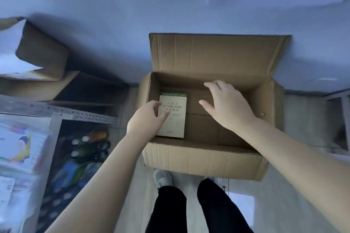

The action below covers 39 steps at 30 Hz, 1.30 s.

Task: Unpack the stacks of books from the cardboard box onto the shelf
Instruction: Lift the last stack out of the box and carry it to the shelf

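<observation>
head view: left hand (146,119) seemingly pinches the cream green-topped book (173,115) at the open brown cardboard box's (204,159) left wall; right hand (227,104) hovers open-fingered. a thin one-handed pinch could let it slip.

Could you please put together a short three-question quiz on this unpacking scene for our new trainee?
1. True or false: the cardboard box still holds a cream book with a green top edge.
2. Which hand touches that book? A) the left hand B) the right hand C) both
3. Fill in: the right hand hovers, fingers spread, over the box's bare ____.

Key
1. True; it lies against the box's left wall.
2. A; the left hand's thumb rests on the cover.
3. floor.
</observation>
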Each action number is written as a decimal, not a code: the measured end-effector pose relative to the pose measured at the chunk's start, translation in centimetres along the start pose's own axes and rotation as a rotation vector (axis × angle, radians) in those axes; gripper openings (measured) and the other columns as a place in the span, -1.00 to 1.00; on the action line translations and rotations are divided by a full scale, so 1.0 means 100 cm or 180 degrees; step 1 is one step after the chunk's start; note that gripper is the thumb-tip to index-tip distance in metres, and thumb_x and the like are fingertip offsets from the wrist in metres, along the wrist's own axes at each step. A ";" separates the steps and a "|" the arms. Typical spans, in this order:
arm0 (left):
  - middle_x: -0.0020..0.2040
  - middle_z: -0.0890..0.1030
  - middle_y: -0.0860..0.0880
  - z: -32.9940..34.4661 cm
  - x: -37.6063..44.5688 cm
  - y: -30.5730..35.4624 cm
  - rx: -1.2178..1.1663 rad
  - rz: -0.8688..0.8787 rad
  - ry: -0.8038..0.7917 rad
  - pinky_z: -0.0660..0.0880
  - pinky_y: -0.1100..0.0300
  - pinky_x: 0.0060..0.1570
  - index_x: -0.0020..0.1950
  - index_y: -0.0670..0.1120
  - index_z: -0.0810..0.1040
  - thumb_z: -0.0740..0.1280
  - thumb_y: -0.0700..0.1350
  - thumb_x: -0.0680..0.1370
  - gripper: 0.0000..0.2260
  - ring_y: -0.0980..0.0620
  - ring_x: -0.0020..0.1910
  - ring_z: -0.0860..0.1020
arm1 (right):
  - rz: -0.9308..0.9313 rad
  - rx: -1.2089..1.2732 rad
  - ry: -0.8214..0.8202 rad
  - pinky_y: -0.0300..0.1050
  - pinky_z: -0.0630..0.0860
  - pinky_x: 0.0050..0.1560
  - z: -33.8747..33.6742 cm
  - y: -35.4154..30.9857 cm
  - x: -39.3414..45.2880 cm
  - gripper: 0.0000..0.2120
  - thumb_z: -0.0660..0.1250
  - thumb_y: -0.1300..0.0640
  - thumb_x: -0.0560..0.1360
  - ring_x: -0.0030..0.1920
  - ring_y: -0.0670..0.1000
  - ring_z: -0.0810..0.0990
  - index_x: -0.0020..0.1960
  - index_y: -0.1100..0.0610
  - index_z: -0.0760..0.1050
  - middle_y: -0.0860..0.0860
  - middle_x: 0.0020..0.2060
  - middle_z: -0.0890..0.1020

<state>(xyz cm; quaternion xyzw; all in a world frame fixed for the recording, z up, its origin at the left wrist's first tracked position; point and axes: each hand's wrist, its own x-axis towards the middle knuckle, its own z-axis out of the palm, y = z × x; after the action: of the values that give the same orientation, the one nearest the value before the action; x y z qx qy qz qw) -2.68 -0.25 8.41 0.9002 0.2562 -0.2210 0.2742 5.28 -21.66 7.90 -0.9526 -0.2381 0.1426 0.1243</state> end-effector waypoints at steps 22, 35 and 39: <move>0.47 0.27 -0.13 0.198 0.161 -0.115 -0.0872 -0.1549 -0.0778 0.31 -0.02 0.39 0.54 -0.12 0.13 0.37 0.12 0.51 -0.27 -0.18 0.43 0.31 | 0.2072 0.1973 -0.1243 -0.01 0.37 0.29 0.289 0.020 0.088 -0.35 0.23 -0.19 0.58 0.40 0.16 0.41 0.49 0.21 0.23 0.13 0.42 0.42; 0.50 0.19 -0.13 0.203 0.167 -0.115 -0.0812 -0.1346 -0.0823 0.29 0.02 0.35 0.56 -0.10 0.07 0.31 0.13 0.54 -0.29 -0.19 0.46 0.26 | 0.3013 0.3553 -0.1056 0.00 0.48 0.28 0.336 -0.002 0.116 -0.21 0.37 -0.31 0.27 0.25 0.12 0.56 0.37 0.14 0.47 0.06 0.31 0.54; 0.49 0.21 -0.11 0.198 0.171 -0.112 -0.0856 -0.1363 -0.0831 0.32 0.06 0.31 0.56 -0.08 0.09 0.30 0.13 0.55 -0.31 -0.16 0.44 0.29 | 0.3230 0.3910 -0.1090 -0.13 0.34 0.12 0.330 0.002 0.120 -0.36 0.37 -0.21 0.48 0.31 0.10 0.51 0.40 0.18 0.44 0.05 0.32 0.54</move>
<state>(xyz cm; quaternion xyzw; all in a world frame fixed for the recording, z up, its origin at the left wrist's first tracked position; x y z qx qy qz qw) -1.11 1.55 -19.94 0.7451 0.4300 -0.3520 0.3689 4.58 -10.38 -25.38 -0.6714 0.3274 0.4304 0.5067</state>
